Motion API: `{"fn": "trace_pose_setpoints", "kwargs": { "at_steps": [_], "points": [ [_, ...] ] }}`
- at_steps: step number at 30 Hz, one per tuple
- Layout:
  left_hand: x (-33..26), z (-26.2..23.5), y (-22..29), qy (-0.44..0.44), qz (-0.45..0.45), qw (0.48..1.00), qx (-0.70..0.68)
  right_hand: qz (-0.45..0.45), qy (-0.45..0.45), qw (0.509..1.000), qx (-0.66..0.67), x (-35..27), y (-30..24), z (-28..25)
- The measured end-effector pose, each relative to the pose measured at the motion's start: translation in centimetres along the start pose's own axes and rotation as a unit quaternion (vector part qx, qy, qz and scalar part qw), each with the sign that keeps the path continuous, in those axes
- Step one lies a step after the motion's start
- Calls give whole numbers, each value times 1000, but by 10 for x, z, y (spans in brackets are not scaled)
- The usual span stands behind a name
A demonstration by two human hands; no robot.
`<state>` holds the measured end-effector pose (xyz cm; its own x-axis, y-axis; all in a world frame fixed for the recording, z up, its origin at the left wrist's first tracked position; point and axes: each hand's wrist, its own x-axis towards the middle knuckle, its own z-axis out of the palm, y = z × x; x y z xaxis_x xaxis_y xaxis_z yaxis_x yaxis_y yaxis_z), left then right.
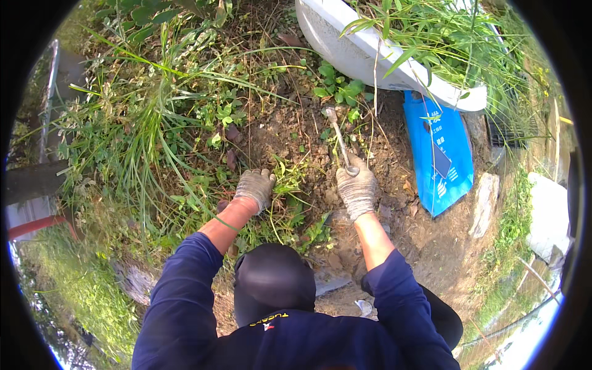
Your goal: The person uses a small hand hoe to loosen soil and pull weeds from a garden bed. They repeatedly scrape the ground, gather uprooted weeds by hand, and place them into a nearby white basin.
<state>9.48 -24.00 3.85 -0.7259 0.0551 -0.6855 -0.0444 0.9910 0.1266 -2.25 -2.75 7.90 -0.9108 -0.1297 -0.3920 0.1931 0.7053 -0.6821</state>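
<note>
My left hand (256, 186), in a dirty pale knit glove, is low against the soil with its fingers curled. Its fingertips meet a tuft of leafy green weeds (288, 177), and what they grip is hidden. In a matching glove, my right hand (357, 188) is closed around a slim metal hand tool (338, 137). A ring shows at the tool's near end, by my fingers. Its wider, soil-covered far end points away from me, over loose brown dirt (314, 139) between both hands and the plants ahead.
A white basin-like container (364, 46) full of grass stands at the far right. Beside it lies a blue plastic packet (438, 160), with a pale piece of wood (486, 205) farther right. Long grass (151, 123) grows thickly on the left.
</note>
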Motion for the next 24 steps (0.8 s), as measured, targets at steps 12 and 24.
{"fn": "trace_pose_setpoints", "kwargs": {
  "at_steps": [12, 24],
  "points": [
    [-4, -5, -1, 32, 10, 999, -3, 46, -5, 999, -4, -7, -63, -59],
    [-1, 1, -3, 43, 15, 999, -11, -17, -76, 959, -273, 58, -80, -76]
  ]
}}
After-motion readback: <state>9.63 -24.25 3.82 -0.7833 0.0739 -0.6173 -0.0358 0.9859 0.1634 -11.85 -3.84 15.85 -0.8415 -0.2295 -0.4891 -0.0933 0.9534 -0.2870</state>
